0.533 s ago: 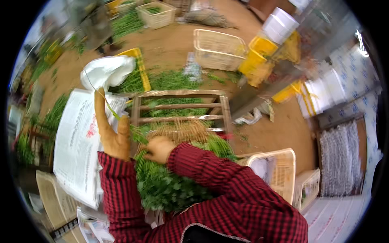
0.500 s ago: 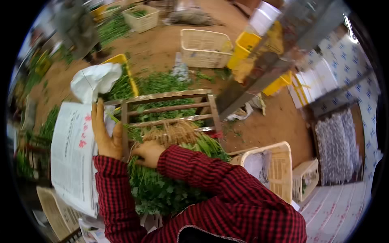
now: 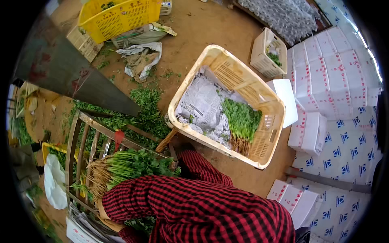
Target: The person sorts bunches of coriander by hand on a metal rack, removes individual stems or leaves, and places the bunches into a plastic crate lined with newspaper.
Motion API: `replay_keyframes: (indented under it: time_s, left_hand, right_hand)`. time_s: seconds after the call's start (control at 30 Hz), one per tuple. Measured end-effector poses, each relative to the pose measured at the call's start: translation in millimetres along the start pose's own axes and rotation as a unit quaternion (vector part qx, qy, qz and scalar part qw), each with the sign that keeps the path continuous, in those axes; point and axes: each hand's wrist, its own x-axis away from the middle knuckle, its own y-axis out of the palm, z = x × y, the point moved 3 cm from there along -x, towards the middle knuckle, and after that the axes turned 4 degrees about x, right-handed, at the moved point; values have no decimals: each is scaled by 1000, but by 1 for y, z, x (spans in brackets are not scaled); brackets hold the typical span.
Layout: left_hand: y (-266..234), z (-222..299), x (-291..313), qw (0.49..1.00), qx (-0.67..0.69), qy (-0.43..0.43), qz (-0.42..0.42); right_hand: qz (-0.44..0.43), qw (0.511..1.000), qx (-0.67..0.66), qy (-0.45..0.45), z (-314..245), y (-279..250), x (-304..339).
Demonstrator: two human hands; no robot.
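Two bare hands are at work between 7 and 8 o'clock, mostly hidden by two red-and-black checked sleeves (image 3: 194,202). The right hand (image 3: 102,210) is beside the tan roots of one heap of leafy green stalks (image 3: 129,166); the left hand (image 3: 112,224) is just below it, near one stack of printed paper sheets (image 3: 79,233). Whether the fingers of either hand are clenched, released or grasping stalks, I cannot tell. The heap lies at 8 o'clock on one slatted brown wooden rack (image 3: 73,143), its roots toward 9 o'clock; its separate bunches cannot be counted.

One large cream plastic crate (image 3: 231,69) stands at 2 o'clock, holding one rooted green bunch (image 3: 243,121) on its 3 o'clock side and grey paper lining (image 3: 200,105) on the other. One smaller cream crate (image 3: 263,60), with some greens inside, sits between 1 and 2 o'clock. One yellow plastic crate (image 3: 121,22) is at 11 o'clock, one thick grey metal post (image 3: 77,69) at 10, and one white plastic bag (image 3: 54,184) at 8, beyond the rack.
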Motion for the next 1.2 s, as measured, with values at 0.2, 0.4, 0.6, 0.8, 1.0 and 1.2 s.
replay_keyframes:
  time_s: [0.2,0.4,0.6,0.8,1.0,1.2]
  left_hand:
    - [3,-32,-18,999,-39,15,-18]
    - [-21,-63,-15,999,-41,31,-10]
    - [-5,-51,-29,996,-60,30,-56]
    - [-12,-55,-22,999,-6,-25,-27]
    - [5,-57,-32,995,47,-77,-30]
    - [-15,-82,-28,984,173,-16,-45]
  right_hand:
    - [37,998,-1,58,-4,-23,1]
    - [73,996,22,51,2,-40,27]
    - [-211,968,103,89,60,-21,65]
    - [-173,983,41,52,50,-20,64]
    - [-142,989,19,45,62,-21,84]
    - [-109,994,-5,17,62,-16,67]
